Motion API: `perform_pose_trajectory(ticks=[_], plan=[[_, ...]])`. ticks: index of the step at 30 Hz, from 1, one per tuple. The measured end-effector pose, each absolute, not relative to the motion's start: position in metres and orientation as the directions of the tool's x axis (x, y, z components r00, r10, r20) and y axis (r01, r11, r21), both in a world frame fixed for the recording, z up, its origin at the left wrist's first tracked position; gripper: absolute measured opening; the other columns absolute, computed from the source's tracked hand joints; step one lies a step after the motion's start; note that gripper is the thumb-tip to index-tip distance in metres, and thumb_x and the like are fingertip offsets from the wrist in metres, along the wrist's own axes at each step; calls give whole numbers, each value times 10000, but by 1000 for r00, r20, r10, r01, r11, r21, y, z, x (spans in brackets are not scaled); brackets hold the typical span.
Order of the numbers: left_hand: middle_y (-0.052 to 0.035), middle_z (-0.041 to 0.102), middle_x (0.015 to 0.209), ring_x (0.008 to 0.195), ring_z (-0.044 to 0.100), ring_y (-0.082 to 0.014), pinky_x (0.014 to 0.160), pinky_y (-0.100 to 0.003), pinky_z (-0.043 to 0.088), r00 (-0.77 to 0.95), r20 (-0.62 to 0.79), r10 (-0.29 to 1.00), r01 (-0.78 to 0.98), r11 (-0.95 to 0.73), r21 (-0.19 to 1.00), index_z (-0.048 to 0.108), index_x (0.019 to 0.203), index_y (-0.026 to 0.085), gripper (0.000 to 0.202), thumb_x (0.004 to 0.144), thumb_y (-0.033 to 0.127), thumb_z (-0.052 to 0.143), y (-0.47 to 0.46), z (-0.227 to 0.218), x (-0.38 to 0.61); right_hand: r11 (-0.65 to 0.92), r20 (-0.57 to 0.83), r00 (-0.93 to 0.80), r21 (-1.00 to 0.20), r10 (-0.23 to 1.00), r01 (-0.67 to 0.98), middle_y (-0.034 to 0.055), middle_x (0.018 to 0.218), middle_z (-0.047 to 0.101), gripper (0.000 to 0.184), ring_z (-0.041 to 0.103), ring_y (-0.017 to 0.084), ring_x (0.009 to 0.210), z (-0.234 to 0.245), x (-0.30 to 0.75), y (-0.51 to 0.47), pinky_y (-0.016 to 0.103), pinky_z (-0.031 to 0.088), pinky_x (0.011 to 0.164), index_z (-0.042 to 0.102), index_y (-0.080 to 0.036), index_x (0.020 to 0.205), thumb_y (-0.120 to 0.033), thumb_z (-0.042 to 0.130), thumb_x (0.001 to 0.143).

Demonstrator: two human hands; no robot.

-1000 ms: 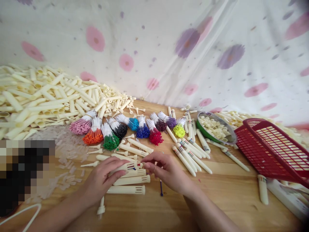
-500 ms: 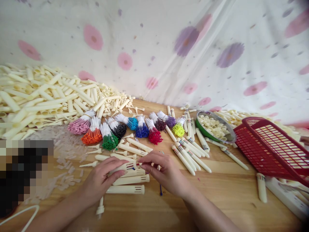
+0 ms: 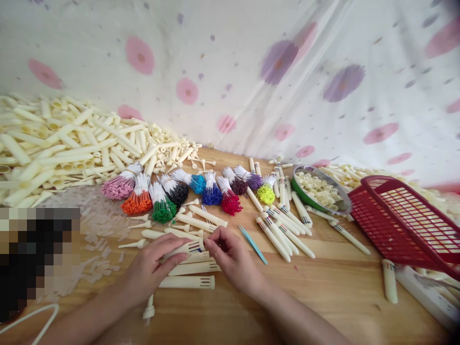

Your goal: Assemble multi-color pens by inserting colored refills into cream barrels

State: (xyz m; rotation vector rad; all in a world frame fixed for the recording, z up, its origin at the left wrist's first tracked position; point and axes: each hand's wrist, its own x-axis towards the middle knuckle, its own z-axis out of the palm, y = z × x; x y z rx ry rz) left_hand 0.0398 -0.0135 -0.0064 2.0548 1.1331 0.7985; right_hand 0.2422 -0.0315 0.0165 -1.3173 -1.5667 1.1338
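My left hand (image 3: 151,263) is closed around a cream pen barrel (image 3: 186,248), its slotted end pointing right. Dark and blue bits of colour show through the slots. At that open end, my right hand (image 3: 235,261) is closed in a pinch; whatever its fingertips hold is hidden. Under my hands lie more slotted cream barrels (image 3: 189,282). Pale blue tweezers (image 3: 253,244) rest just right of my right hand. Beyond my hands stand rubber-banded bundles of coloured pen refills, among them a green bundle (image 3: 163,208), a red bundle (image 3: 230,201) and a yellow bundle (image 3: 266,191).
A big heap of cream barrels (image 3: 64,143) fills the left, with clear plastic bits (image 3: 97,239) before it. Assembled multicolour pens (image 3: 280,235) lie right of centre. Behind them are a bowl of small cream parts (image 3: 318,189) and a red basket (image 3: 395,220); a power strip (image 3: 427,292) sits lower right.
My right hand has drawn slightly left and down toward the barrel end, uncovering the tweezers. The red tip at its fingers and the blue-tipped refill below it no longer show. My left hand stays put.
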Motion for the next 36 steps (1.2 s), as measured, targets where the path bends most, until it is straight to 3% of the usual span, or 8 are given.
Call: perform_pose_trajectory(ticks=[4, 8, 12, 16, 28, 36], plan=[[-20, 718, 962, 891, 664, -165, 773, -219, 524, 441, 205, 874, 482, -423, 767, 688, 1034, 265, 285, 854, 418, 528, -14, -7, 41, 60, 41, -92, -974, 995, 218, -38, 589, 418, 249, 367, 97, 540, 6, 232, -36, 208, 324, 492, 445, -191, 690, -372, 475, 858], [-19, 712, 974, 915, 654, -159, 811, -221, 509, 456, 220, 862, 468, -443, 764, 679, 1048, 267, 276, 862, 401, 526, -14, -6, 40, 173, 158, -72, -935, 985, 308, -39, 588, 418, 237, 379, 98, 545, 3, 232, -37, 206, 326, 501, 445, -192, 686, -335, 469, 873], [-33, 716, 969, 914, 655, -174, 812, -236, 514, 444, 212, 871, 463, -425, 777, 688, 1030, 255, 290, 853, 422, 530, -16, -4, 41, 332, 257, -233, -859, 938, 390, -29, 600, 474, 222, 422, 96, 554, 14, 243, -34, 205, 354, 526, 463, -189, 694, -282, 453, 896], [-34, 720, 965, 903, 661, -174, 801, -235, 519, 443, 186, 877, 451, -398, 799, 690, 1021, 252, 278, 851, 411, 537, -16, -4, 41, 385, 199, -428, -828, 882, 407, -1, 660, 565, 216, 501, 103, 604, 26, 257, -28, 202, 397, 562, 536, -179, 771, -261, 416, 931], [-39, 728, 952, 882, 670, -176, 782, -225, 526, 463, 143, 875, 409, -354, 841, 709, 1009, 256, 275, 830, 403, 560, -16, -6, 41, 502, 262, -567, -804, 781, 319, 16, 726, 654, 165, 612, 97, 652, 23, 271, -18, 180, 462, 611, 602, -168, 878, -232, 459, 930], [-22, 738, 906, 818, 680, -181, 702, -229, 542, 568, -58, 821, 360, -185, 914, 725, 959, 257, 262, 819, 396, 553, -14, 3, 42, 632, 287, -708, -722, 645, 283, 74, 844, 680, 216, 627, 130, 769, 36, 278, -16, 219, 481, 684, 618, -154, 910, -191, 408, 943]])
